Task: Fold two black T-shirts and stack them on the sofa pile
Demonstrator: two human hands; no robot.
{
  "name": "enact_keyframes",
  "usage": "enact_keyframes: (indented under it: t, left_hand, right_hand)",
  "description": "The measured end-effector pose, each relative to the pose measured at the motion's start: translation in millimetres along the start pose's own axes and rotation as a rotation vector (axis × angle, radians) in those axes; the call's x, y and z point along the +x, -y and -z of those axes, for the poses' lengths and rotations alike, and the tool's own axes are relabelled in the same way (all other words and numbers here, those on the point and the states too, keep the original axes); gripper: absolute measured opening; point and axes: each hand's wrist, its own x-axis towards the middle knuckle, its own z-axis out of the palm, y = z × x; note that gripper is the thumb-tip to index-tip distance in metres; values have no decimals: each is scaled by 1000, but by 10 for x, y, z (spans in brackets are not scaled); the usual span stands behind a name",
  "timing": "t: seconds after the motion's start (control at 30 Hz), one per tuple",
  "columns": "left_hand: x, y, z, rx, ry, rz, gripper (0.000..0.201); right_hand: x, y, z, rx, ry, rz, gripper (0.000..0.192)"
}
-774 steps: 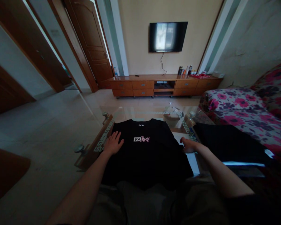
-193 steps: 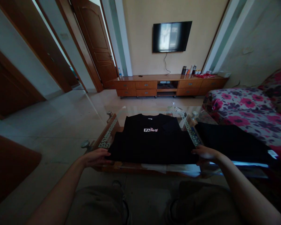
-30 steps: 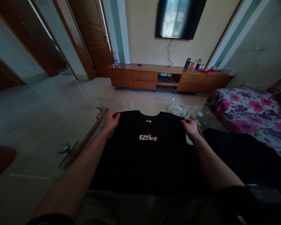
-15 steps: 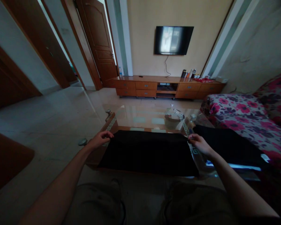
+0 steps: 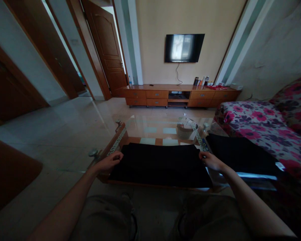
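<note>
A black cloth (image 5: 160, 167) lies spread across the near part of a glass coffee table (image 5: 155, 123), roughly a wide rectangle. At its left side my left hand (image 5: 110, 160) is closed, fingertips pinching the edge near the far left corner. Opposite it, my right hand (image 5: 212, 160) pinches the right edge near the far right corner. The cloth is so dark that its folds and layers are hard to make out. To the right of my right hand rests a second black cloth (image 5: 243, 154), laid flat, with a white label (image 5: 280, 166) at its corner.
Round metal fittings (image 5: 92, 152) stick up at the table's left side. A flowered sofa (image 5: 261, 125) borders the right. Beyond the table stands a low wooden cabinet (image 5: 157, 94) with bottles (image 5: 203, 81) on it, under a wall-mounted television (image 5: 184, 48). Tiled floor (image 5: 72, 134) stretches to the left.
Both hands have come slightly toward me along the cloth's sides, and their fingers are curled tighter. The view has tipped up a little. The second black cloth stays where it was.
</note>
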Motion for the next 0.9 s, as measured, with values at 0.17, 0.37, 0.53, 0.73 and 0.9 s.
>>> enact_keyframes:
  t: [0.17, 0.37, 0.53, 0.73, 0.9]
  left_hand:
    - [-18, 13, -1, 37, 85, -15, 10]
    - [-7, -1, -43, 136, 117, 41, 16]
    - [-9, -32, -37, 227, 125, 26, 19]
    - [30, -389, -110, 412, 85, -24, 10]
    - [106, -944, -409, 333, 144, -89, 24]
  right_hand:
    - [-29, 16, -23, -173, 25, 25, 17]
    - [-14, 65, -77, -352, 38, 65, 21]
    - [-56, 169, -139, -416, 71, 47, 20]
    - [-227, 516, -250, -660, -81, -11, 21]
    - [-329, 953, -469, -550, -44, 195, 26]
